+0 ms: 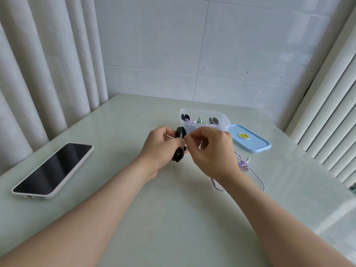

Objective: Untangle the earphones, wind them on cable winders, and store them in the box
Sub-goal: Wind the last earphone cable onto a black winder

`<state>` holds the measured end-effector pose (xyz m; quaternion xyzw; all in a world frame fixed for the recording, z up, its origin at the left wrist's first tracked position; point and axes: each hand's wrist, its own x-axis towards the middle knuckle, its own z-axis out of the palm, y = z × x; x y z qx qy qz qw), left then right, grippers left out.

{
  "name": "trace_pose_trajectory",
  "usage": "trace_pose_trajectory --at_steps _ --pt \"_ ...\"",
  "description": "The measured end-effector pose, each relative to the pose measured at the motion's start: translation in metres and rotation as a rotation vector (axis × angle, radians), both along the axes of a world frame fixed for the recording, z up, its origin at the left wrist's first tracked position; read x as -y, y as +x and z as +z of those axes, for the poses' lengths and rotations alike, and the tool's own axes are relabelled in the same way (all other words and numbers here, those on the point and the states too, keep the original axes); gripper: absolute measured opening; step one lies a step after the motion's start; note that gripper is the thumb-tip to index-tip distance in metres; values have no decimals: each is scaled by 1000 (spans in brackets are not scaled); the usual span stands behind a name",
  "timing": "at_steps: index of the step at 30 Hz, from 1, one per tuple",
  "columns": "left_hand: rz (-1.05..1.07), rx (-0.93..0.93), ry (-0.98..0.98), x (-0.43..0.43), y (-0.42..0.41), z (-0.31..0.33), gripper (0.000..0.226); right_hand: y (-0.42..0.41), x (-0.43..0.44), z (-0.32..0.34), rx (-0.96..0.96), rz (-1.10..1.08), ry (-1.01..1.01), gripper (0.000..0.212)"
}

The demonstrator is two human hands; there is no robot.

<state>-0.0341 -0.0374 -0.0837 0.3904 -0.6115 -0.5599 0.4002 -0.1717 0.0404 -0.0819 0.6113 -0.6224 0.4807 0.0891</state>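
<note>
Phone (54, 170): lying well left of the left hand (159, 145), near the counter (173, 218) edge.
Left hand: gripping black cable winder (179, 143), which its fingers are partly hiding.
Right hand (210, 149): pinching pale cable (169, 137), barely discernible.
Box (204, 122): standing open just behind both hands.
Purple earphones (244, 166): lying right of the right hand, partly hidden behind its wrist.

The surface (173, 218) looks like smooth, glossy pale stone. The box (223, 122) is clear plastic — its blue lid (256, 143) plastic too, matt-ish. The phone (55, 168) at left has a shiny black glass screen in a matt white case.
</note>
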Motion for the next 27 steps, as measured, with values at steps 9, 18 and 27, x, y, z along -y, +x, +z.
trace_pose_trajectory --at_steps 9,18,27 --pt "-319 -296 224 0 9 4 29 -18 5 1 20 -14 -89 5" --pt "-231 -15 -44 -8 4 -1 13 -31 1 -2 -186 -111 -29 19" --pt "-214 120 -251 -3 3 -1 14 -29 5 -2 -416 -227 -120 17"
